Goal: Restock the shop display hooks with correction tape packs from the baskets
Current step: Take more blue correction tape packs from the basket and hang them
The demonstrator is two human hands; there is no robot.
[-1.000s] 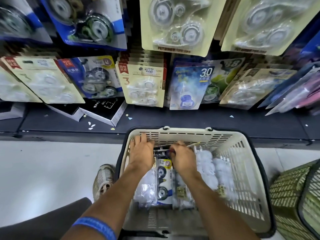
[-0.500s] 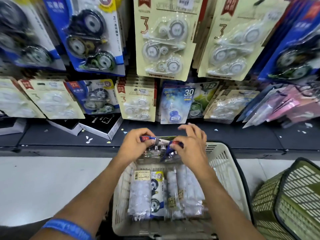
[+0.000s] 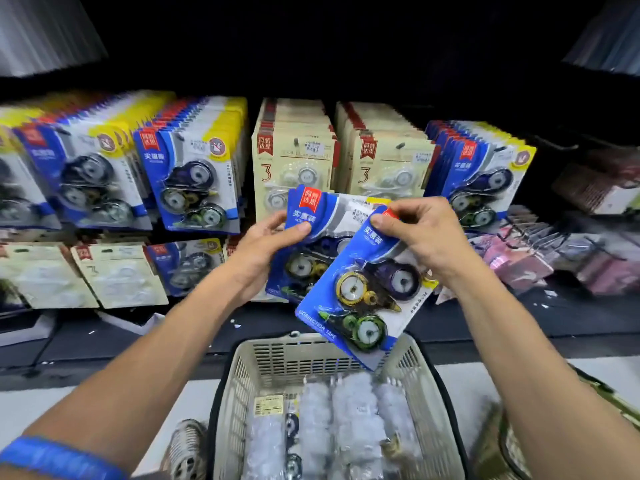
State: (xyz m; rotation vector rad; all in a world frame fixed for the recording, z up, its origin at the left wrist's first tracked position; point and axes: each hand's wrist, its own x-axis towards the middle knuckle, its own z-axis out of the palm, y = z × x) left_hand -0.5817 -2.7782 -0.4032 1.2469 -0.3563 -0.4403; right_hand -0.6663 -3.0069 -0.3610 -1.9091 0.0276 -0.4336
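My left hand point(image 3: 266, 249) grips a blue correction tape pack point(image 3: 311, 233) by its left edge, held up in front of the display. My right hand point(image 3: 420, 233) pinches the top of a second blue correction tape pack point(image 3: 367, 296), which tilts and overlaps the first. Below them stands the beige basket point(image 3: 311, 355) with several wrapped packs point(image 3: 346, 420) lying in it. Rows of blue packs point(image 3: 194, 181) and cream packs point(image 3: 294, 161) hang on the display hooks behind; a blue row point(image 3: 481, 178) hangs at the right.
A lower row of cream and blue packs point(image 3: 117, 271) hangs at the left. Pink packets point(image 3: 519, 265) lie on hooks at the right. A green basket point(image 3: 609, 393) edges in at the lower right. My shoe point(image 3: 187, 452) stands left of the basket on the pale floor.
Both hands rose from the basket to display height with the blue packs. The packs are now split, one in each hand, and my view tilted up to the upper hooks.
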